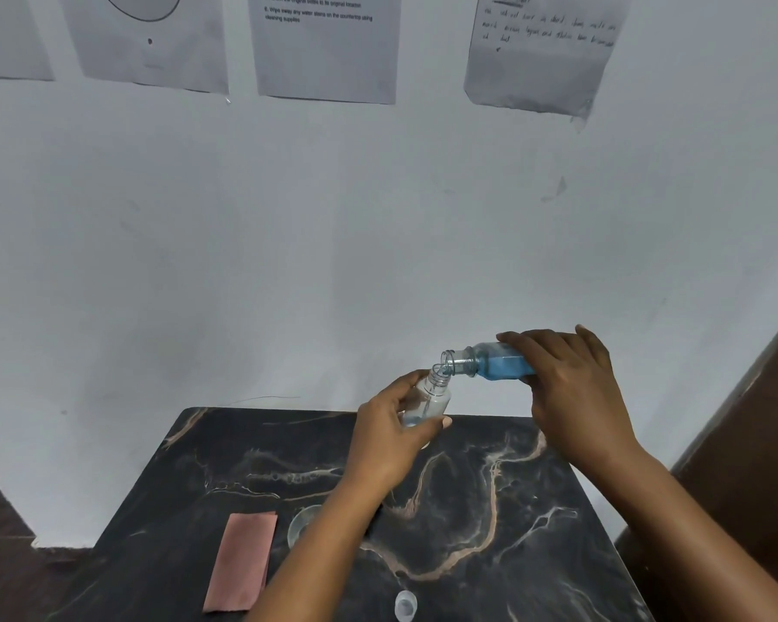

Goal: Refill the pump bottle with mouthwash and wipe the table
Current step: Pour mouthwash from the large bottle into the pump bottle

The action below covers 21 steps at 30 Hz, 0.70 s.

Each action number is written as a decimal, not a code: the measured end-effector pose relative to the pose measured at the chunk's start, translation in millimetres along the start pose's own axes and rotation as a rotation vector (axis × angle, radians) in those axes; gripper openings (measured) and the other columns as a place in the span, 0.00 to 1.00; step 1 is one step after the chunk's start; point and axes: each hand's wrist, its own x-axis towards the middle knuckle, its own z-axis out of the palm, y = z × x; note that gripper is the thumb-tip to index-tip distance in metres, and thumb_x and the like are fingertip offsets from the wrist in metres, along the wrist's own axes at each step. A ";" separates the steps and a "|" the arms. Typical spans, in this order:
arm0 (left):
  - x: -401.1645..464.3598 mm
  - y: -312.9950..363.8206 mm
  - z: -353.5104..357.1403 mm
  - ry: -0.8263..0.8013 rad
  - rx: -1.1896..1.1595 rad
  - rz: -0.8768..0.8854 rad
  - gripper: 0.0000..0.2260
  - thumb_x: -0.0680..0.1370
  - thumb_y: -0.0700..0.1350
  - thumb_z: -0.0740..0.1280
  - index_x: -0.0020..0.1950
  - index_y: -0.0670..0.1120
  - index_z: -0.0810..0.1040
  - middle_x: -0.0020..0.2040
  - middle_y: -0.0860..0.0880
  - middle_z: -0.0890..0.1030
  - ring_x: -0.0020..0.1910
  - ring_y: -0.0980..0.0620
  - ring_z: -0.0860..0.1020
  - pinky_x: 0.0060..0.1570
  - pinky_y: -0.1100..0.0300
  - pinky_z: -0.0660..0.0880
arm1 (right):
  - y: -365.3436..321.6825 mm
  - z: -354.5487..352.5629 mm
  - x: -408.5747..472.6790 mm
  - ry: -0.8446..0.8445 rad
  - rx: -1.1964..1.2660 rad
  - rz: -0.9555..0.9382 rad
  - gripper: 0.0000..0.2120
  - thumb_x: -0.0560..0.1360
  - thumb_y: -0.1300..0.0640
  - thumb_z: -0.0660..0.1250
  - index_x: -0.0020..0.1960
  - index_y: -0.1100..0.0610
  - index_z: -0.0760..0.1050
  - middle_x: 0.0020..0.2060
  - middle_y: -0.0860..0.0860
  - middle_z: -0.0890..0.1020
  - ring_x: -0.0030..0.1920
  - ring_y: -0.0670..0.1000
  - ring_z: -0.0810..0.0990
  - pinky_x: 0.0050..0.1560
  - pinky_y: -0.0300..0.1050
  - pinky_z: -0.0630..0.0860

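My left hand (389, 430) grips a small clear pump bottle (432, 395) with its pump off, held above the far part of the black marble table (535, 509). A little blue liquid sits in its bottom. My right hand (576, 388) holds the mouthwash bottle (490, 362) tipped on its side, its open mouth touching the small bottle's neck. Blue mouthwash fills the lower half of the tipped bottle.
A folded pink cloth (241, 561) lies on the table's near left. Beside it, partly behind my left forearm, is a clear round piece (302, 525). A small clear cap (405, 606) stands near the front edge. Papers hang on the wall behind.
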 end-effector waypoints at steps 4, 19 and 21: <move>-0.4 0.3 -0.3 0.005 0.016 0.001 0.25 0.69 0.47 0.78 0.51 0.75 0.74 0.49 0.63 0.83 0.49 0.63 0.81 0.46 0.73 0.76 | -0.1 0.0 0.8 0.001 0.004 0.001 0.26 0.65 0.73 0.74 0.60 0.56 0.80 0.51 0.53 0.83 0.49 0.62 0.81 0.65 0.64 0.68; -2.3 0.2 -3.6 -0.003 0.021 -0.010 0.24 0.69 0.47 0.79 0.51 0.74 0.74 0.47 0.69 0.81 0.49 0.67 0.80 0.46 0.74 0.76 | -1.6 0.1 1.4 -0.019 0.000 -0.001 0.27 0.64 0.73 0.74 0.60 0.56 0.80 0.51 0.53 0.83 0.50 0.61 0.81 0.66 0.63 0.67; -2.6 0.0 -3.2 -0.001 0.016 -0.017 0.23 0.69 0.47 0.79 0.51 0.73 0.75 0.49 0.67 0.82 0.50 0.66 0.81 0.47 0.72 0.76 | -1.6 0.0 1.7 -0.021 -0.001 -0.002 0.26 0.65 0.73 0.74 0.60 0.56 0.80 0.51 0.53 0.83 0.50 0.61 0.81 0.67 0.63 0.66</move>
